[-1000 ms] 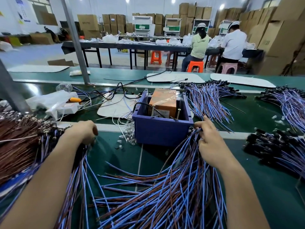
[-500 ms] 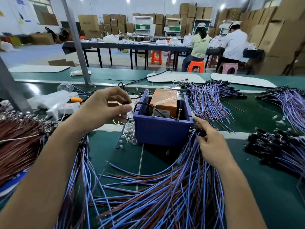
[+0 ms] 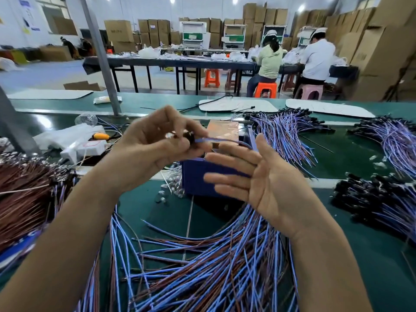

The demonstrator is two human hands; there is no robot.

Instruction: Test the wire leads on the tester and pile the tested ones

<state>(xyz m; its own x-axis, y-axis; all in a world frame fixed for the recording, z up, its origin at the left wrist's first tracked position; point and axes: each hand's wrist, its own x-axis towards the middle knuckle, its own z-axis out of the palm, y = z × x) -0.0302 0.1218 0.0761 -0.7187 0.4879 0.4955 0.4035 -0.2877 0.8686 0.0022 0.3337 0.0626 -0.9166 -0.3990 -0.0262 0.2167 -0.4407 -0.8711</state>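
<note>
The left hand (image 3: 155,143) is pinching the dark connector end of one wire lead (image 3: 221,140) between thumb and curled fingers, holding it raised in front of the tester (image 3: 202,176), the blue box with a copper-coloured block on top. The lead's blue strand is running out rightward from that pinch, roughly level, its long axis lying across the view and passing just above the fingertips of the right hand (image 3: 270,188). The right hand is spread, palm turned up and toward the left, fingers apart and gripping nothing; it is hovering just beside the left hand and in front of the tester's near wall. Motion blur is hiding exactly how the connector sits in the pinch. The tester is lying directly beyond and slightly below both hands, so the coming move looks like a short carry forward and down onto its top, with the left hand already nearer the lead's working end and the right well placed to catch the trailing strand. A loose heap of blue and brown leads (image 3: 213,266) is lying on the green surface (image 3: 360,255) under the wrists, and further bundles (image 3: 292,134) are fanning out behind the tester to the right.
</note>
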